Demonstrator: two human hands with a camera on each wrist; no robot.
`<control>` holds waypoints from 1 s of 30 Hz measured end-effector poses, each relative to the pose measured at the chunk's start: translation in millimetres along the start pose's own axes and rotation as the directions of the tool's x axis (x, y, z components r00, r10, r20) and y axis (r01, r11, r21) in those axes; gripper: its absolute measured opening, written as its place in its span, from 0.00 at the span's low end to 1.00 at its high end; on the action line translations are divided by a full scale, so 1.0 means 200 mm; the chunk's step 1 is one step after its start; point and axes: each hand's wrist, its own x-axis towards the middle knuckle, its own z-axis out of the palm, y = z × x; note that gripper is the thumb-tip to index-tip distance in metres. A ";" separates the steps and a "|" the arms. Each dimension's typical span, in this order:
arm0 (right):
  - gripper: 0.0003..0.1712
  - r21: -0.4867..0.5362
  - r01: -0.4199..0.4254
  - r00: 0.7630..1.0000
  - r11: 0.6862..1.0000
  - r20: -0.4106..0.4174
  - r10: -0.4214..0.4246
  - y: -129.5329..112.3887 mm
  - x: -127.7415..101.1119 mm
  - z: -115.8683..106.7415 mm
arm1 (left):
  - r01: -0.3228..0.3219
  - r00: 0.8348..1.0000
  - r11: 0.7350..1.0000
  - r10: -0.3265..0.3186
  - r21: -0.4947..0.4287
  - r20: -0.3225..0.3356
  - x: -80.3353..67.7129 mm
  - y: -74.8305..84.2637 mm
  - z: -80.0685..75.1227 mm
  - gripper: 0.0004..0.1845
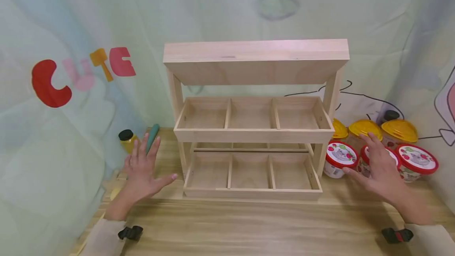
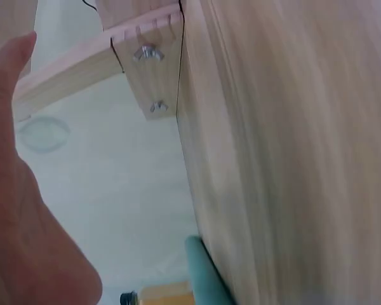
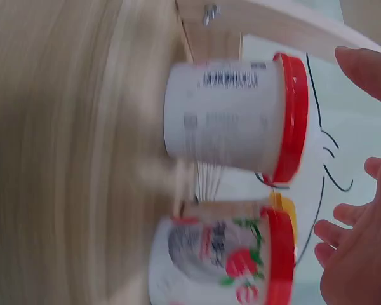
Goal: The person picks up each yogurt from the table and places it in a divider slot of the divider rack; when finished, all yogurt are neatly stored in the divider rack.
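While right hand (image 1: 378, 165) hovers, red-lidded tub (image 1: 339, 159) (cat label) stands upright

The wooden table (image 1: 249, 224) bears a rack (image 1: 252, 129), tubs (image 1: 339, 159) and a bottle (image 1: 126, 139).

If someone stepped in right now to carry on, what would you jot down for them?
Left hand: open, holds nothing, hovering beside the green tube and yellow bottle.
Right hand: open, fingers spread over the red-lidded tubs, gripping none.
Yellow-lidded jars stand behind the tubs, right of the rack.
Done: nothing; all six compartments of the rack are bare.
Left: likely every item is yet to be shelved.
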 end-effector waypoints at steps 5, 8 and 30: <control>0.65 0.100 0.017 0.999 0.995 0.029 -0.020 -0.04 0.03 0.07 | -0.015 0.999 0.994 0.021 -0.112 0.050 0.04 0.03 0.07 0.67; 0.64 0.109 -0.003 0.998 0.994 0.056 -0.003 -0.06 0.04 0.10 | -0.054 0.995 0.987 0.065 -0.151 0.069 0.06 0.05 0.11 0.68; 0.52 0.029 -0.040 0.997 0.999 0.064 0.038 -0.09 0.03 0.22 | -0.022 0.948 0.898 0.159 -0.439 0.276 0.07 0.06 0.21 0.76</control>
